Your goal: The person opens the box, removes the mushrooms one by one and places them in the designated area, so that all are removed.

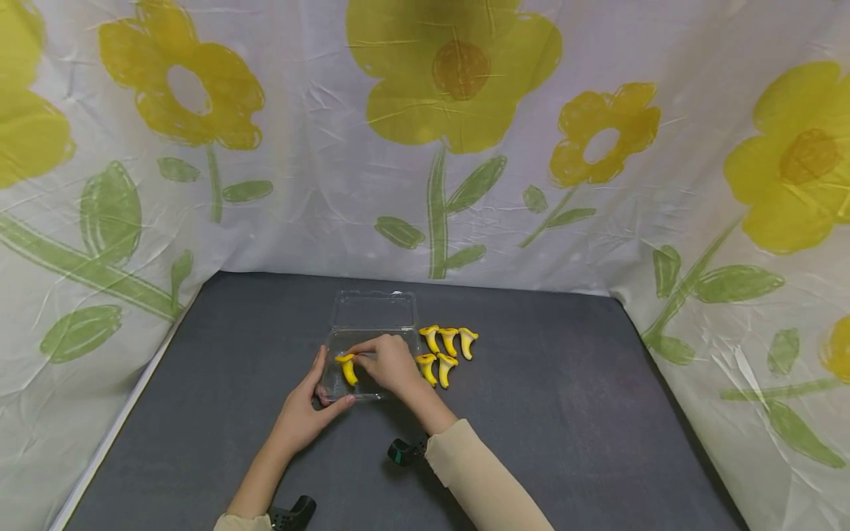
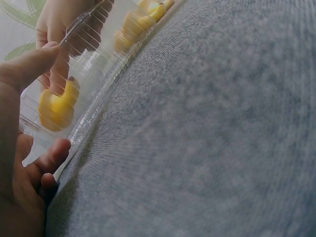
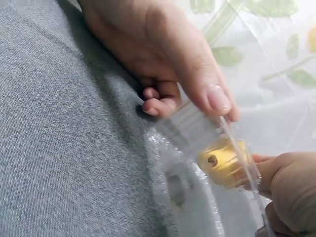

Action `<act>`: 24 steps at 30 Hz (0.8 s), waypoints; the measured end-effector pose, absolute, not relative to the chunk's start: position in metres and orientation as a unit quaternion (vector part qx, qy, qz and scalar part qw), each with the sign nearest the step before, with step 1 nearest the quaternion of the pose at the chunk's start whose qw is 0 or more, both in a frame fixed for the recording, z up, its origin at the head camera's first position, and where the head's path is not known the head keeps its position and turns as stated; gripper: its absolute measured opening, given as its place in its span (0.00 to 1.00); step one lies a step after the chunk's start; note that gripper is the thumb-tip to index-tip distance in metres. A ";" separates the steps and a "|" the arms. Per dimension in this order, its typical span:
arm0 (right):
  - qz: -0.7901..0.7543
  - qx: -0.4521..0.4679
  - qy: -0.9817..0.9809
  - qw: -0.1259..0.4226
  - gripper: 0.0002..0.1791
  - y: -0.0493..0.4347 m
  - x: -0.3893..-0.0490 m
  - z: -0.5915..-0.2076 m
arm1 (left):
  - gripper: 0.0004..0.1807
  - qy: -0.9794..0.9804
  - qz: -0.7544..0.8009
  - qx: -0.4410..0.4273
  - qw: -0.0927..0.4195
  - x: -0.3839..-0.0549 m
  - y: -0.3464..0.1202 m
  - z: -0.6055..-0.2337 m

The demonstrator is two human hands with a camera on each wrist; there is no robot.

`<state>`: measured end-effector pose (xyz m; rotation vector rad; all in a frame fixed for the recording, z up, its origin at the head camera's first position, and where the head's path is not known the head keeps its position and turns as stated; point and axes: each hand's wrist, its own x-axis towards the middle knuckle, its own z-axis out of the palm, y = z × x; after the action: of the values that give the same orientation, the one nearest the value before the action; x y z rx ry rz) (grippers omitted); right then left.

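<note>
A clear plastic clamshell box (image 1: pixel 372 341) lies on the dark tabletop with its lid folded back. My left hand (image 1: pixel 302 417) grips its near left corner. In the left wrist view the left thumb (image 2: pixel 37 64) is on the rim, with the other fingers curled low beside the wall. Inside the box my right hand (image 1: pixel 392 363) pinches a small yellow toy banana (image 1: pixel 348 370). This banana (image 2: pixel 58 104) shows through the wall in the left wrist view, and its brown tip in the right wrist view. The right fingertips are partly hidden behind it.
Right of the box, several more toy bananas (image 1: pixel 448 341) lie in two short rows. A dark grey cloth (image 1: pixel 564 413) covers the table. Flower-printed white curtains (image 1: pixel 305 184) enclose its back and sides.
</note>
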<state>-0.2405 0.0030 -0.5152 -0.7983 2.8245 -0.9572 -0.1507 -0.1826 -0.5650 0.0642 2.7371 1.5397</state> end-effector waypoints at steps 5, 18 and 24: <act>-0.328 -0.264 0.907 0.010 0.10 0.010 -0.239 -0.511 | 0.62 0.874 0.486 0.013 0.002 -0.151 -0.182 -0.565; -0.386 -0.272 0.881 -0.018 0.10 0.039 -0.232 -0.494 | 0.61 0.870 0.493 0.019 -0.003 -0.150 -0.183 -0.565; -0.391 -0.268 0.880 -0.030 0.10 0.050 -0.229 -0.497 | 0.61 0.871 0.492 0.018 -0.005 -0.149 -0.182 -0.564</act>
<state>-0.2295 0.0499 -0.4966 -0.8593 2.8198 -1.2516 -0.1489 -0.1821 -0.5642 0.0583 2.7431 1.5493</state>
